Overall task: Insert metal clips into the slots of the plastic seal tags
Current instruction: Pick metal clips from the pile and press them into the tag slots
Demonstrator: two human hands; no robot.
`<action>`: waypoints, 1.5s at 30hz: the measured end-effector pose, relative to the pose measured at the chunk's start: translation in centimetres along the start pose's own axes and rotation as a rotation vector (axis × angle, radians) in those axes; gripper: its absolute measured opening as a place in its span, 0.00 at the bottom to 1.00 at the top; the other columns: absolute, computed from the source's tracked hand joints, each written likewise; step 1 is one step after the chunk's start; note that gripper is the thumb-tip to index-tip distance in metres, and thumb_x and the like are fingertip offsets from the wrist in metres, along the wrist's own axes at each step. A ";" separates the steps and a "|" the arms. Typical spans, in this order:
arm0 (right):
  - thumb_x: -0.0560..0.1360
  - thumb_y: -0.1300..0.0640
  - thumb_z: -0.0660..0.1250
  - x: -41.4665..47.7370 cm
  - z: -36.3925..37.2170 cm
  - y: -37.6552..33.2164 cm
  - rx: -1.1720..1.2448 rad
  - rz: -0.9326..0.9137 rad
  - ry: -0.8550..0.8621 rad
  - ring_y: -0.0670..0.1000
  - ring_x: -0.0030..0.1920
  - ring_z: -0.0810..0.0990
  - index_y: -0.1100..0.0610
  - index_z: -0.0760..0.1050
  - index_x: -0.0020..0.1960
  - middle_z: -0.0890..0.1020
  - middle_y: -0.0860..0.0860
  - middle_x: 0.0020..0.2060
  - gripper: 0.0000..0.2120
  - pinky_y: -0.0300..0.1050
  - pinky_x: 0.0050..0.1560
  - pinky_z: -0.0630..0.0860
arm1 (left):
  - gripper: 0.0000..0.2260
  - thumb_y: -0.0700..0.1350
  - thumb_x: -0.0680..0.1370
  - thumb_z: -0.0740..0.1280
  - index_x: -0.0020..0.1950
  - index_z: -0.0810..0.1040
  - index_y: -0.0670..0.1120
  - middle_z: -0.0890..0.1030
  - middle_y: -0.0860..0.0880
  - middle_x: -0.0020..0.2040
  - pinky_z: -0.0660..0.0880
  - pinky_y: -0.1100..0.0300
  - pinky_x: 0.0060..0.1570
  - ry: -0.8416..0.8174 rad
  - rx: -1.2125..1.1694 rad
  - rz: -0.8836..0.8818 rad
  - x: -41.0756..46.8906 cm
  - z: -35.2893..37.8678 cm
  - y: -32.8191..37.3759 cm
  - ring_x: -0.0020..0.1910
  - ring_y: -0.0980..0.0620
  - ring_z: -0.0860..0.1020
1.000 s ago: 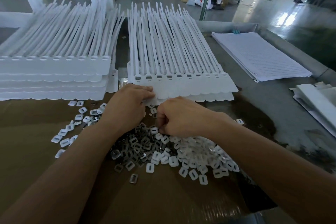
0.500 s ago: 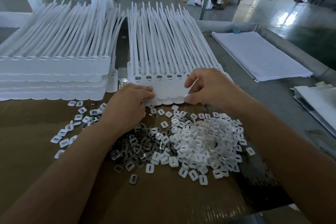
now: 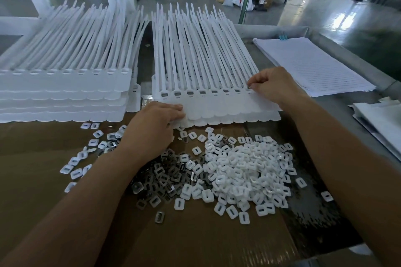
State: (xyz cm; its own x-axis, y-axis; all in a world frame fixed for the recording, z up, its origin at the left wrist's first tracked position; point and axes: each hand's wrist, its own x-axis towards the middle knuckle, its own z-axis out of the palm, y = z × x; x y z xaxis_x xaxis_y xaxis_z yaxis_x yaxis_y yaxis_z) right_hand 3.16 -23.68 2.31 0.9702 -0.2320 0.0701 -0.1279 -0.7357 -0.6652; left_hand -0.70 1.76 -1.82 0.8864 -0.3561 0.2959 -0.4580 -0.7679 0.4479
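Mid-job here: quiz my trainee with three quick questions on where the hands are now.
1. True or false: the right hand pinches a clip at the rightmost slot of the strip.
2. The left hand holds the strip at its: A near left corner; B far straps; C right end.
3. Fill in: the paper stack lies to the strip's ____.
Key: 1 true; 2 A; 3 right.
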 end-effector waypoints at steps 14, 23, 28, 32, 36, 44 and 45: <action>0.75 0.64 0.65 1.0 0.6 0.2 -0.030 0.054 -0.069 0.39 0.37 0.69 0.52 0.77 0.42 0.76 0.47 0.40 0.08 0.32 0.37 0.63 | 0.20 0.31 0.72 0.60 0.60 0.77 0.45 0.75 0.52 0.63 0.58 0.63 0.65 -0.003 0.005 0.009 0.1 -0.1 -0.1 0.64 0.53 0.69; 0.73 0.66 0.65 1.5 0.9 0.1 -0.038 0.104 0.013 0.43 0.36 0.73 0.64 0.79 0.49 0.80 0.54 0.44 0.07 0.34 0.31 0.72 | 0.20 0.31 0.73 0.59 0.60 0.77 0.45 0.75 0.52 0.63 0.58 0.60 0.68 -0.009 0.009 0.008 0.1 -0.1 0.0 0.64 0.53 0.69; 0.74 0.63 0.66 0.9 0.7 -0.2 -0.039 0.022 0.065 0.39 0.35 0.70 0.54 0.77 0.45 0.76 0.46 0.38 0.05 0.28 0.30 0.62 | 0.19 0.31 0.73 0.59 0.60 0.77 0.45 0.75 0.52 0.63 0.58 0.60 0.68 -0.008 0.010 0.006 0.1 -0.1 0.1 0.64 0.53 0.69; 0.73 0.61 0.68 -1.3 0.7 -1.8 -0.011 -0.137 -0.010 0.39 0.35 0.73 0.50 0.74 0.38 0.75 0.42 0.33 0.08 0.28 0.33 0.66 | 0.20 0.31 0.73 0.59 0.61 0.77 0.47 0.74 0.54 0.64 0.56 0.63 0.65 -0.010 0.023 -0.006 0.1 -0.1 -0.1 0.65 0.54 0.67; 0.72 0.57 0.69 -4.4 1.1 -4.3 -0.071 -0.286 -0.225 0.36 0.36 0.75 0.46 0.74 0.38 0.77 0.39 0.35 0.09 0.27 0.36 0.70 | 0.21 0.31 0.73 0.59 0.61 0.77 0.47 0.74 0.55 0.64 0.55 0.65 0.64 -0.009 0.037 -0.004 0.1 -0.1 -0.1 0.65 0.54 0.67; 0.73 0.60 0.67 -8.6 4.6 -6.7 -0.284 -0.496 -0.477 0.41 0.43 0.76 0.51 0.82 0.50 0.81 0.43 0.42 0.08 0.37 0.50 0.74 | 0.19 0.33 0.73 0.59 0.61 0.77 0.47 0.74 0.53 0.64 0.54 0.69 0.60 -0.008 0.072 0.032 0.1 -0.2 -0.2 0.64 0.54 0.68; 0.74 0.60 0.67 -8.7 4.9 -6.7 -0.313 -0.507 -0.473 0.43 0.45 0.76 0.51 0.82 0.51 0.81 0.45 0.46 0.09 0.40 0.51 0.74 | 0.19 0.33 0.73 0.59 0.61 0.77 0.47 0.74 0.53 0.64 0.53 0.70 0.59 -0.009 0.075 0.033 0.1 -0.2 -0.2 0.64 0.54 0.68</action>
State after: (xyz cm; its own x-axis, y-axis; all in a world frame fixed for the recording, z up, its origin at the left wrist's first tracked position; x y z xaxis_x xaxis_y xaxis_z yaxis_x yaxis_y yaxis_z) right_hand -3.44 -13.60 2.54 0.9013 0.4286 -0.0625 0.3734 -0.8421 -0.3892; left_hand -0.55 1.96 -1.70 0.8716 -0.3865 0.3015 -0.4809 -0.7934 0.3732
